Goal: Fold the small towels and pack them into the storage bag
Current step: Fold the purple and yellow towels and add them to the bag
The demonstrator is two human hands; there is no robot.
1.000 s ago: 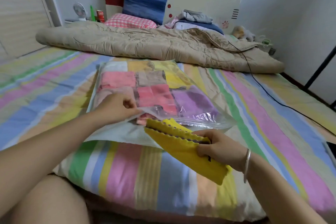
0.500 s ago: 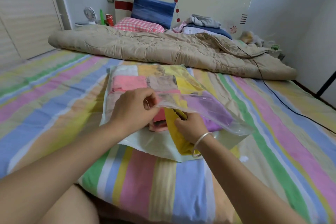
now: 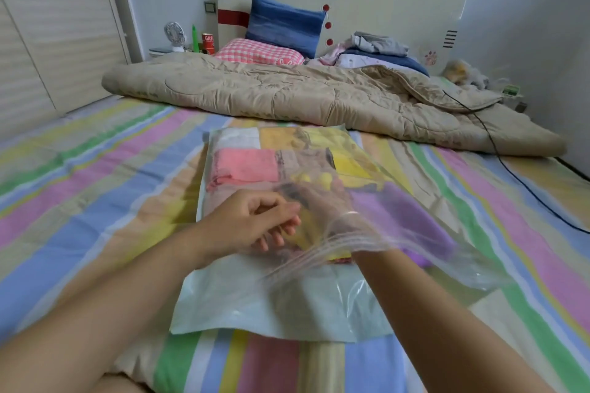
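A clear storage bag (image 3: 287, 303) lies flat on the striped bed sheet (image 3: 95, 195), its mouth towards me. Folded towels fill it, among them a pink towel (image 3: 245, 166) and a purple towel (image 3: 399, 214). My left hand (image 3: 252, 223) sits at the mouth with curled fingers and holds the bag's upper film up. My right hand (image 3: 322, 201) is inside the bag past the wrist and shows only as a blur through the plastic. The yellow towel (image 3: 306, 233) lies under it, inside the bag. Its grip is hidden by the film.
A beige quilt (image 3: 303, 96) lies bunched across the far part of the bed, with pillows (image 3: 284, 25) and folded clothes (image 3: 380, 45) behind it. A black cable (image 3: 510, 169) runs over the sheet on the right. A wardrobe (image 3: 48, 25) stands to the left.
My right hand carried the yellow towel from in front of the bag into its mouth and has gone deeper inside. My left hand kept lifting the upper film.
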